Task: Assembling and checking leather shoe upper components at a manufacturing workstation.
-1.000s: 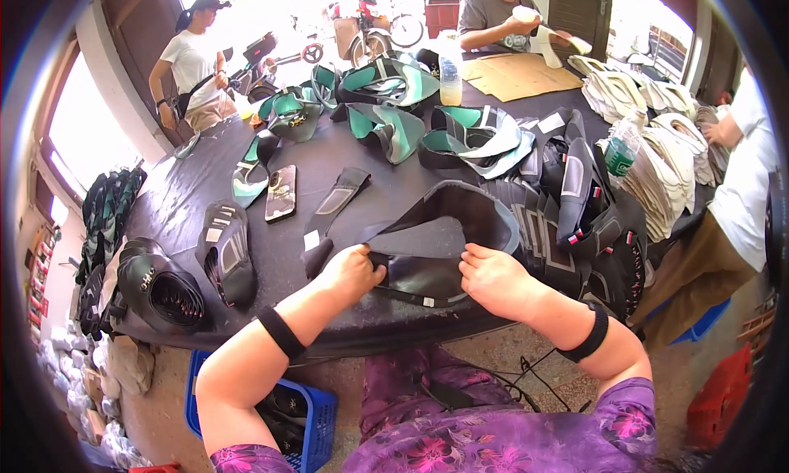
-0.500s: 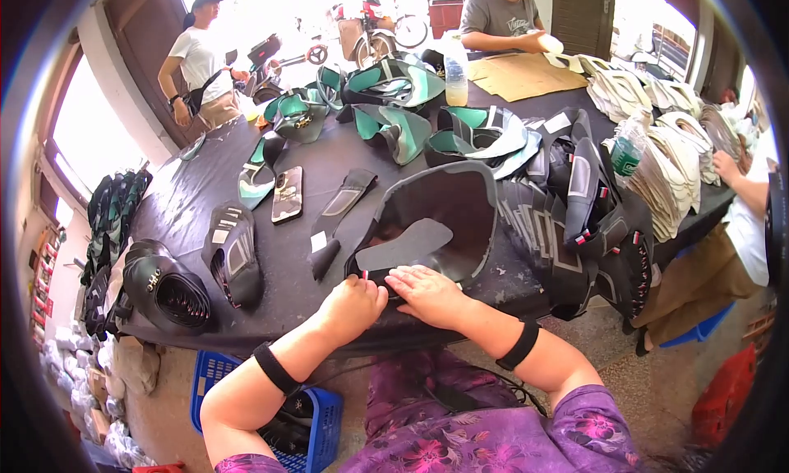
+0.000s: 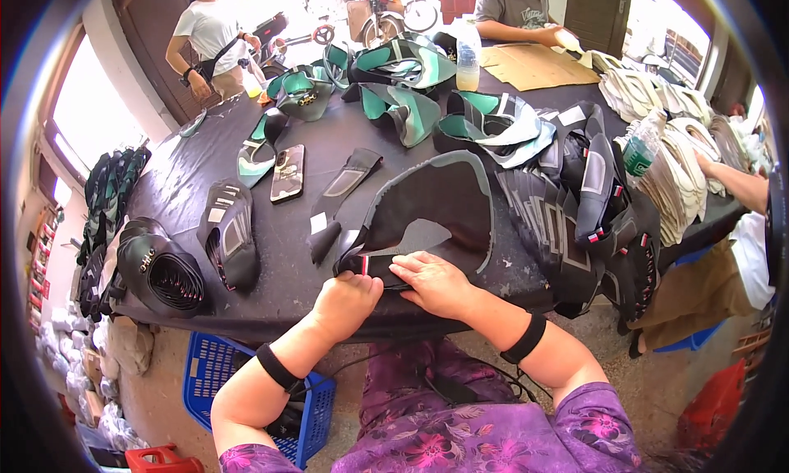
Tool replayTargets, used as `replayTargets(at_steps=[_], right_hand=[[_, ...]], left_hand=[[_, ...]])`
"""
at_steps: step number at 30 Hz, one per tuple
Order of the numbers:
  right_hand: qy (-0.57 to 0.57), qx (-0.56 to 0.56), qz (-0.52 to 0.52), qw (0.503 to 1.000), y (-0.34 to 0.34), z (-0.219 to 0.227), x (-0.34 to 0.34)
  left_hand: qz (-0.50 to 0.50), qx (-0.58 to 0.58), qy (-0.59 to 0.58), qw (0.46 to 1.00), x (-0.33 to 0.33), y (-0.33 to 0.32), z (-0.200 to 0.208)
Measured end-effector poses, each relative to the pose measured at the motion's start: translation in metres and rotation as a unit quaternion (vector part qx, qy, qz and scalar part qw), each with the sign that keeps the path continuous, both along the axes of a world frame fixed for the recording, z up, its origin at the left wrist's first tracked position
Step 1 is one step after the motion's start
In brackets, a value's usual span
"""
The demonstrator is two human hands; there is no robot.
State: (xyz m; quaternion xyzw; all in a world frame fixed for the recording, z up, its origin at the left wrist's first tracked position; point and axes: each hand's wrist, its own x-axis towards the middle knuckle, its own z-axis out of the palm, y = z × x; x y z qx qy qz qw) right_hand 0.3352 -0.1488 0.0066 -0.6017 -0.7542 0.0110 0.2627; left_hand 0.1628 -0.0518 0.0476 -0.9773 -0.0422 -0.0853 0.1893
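Observation:
A large dark shoe upper (image 3: 468,193) with a grey edge lies curved on the table in front of me. My left hand (image 3: 341,304) is closed on its near edge, beside a small red-and-white tab (image 3: 365,263). On the same edge, just to the right, my right hand (image 3: 440,286) rests with its fingers stretched out, pressing the material. Inside the curve a lighter grey patch (image 3: 424,235) shows. What lies under my fingers is hidden. Left of this upper is a narrow black-and-grey piece (image 3: 345,181) with a white label.
A phone (image 3: 288,174), a stack of grey-lined pieces (image 3: 230,235) and nested black uppers (image 3: 160,267) are at left. Teal uppers (image 3: 403,111) lie farther back, dark uppers (image 3: 575,218) and white pieces (image 3: 666,177) at right. A blue basket (image 3: 205,374) stands below. Other people stand around the table.
The upper's near edge has shifted slightly left and its far rim lies lower and flatter. My right hand's fingers have bent a little. The person at far left has lowered an arm.

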Motion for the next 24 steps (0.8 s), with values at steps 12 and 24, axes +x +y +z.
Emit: replayTargets(at_steps=[12,24], right_hand=[[-0.316,-0.072,0.032,0.946,0.035,0.049,-0.038],[-0.354,0.069,0.084,0.929,0.012,0.031,-0.020]], left_hand=[[0.036,-0.193,-0.151,0.969,-0.012,0.001,0.006],[-0.026,0.028,0.032,0.999,-0.022,0.000,0.015]])
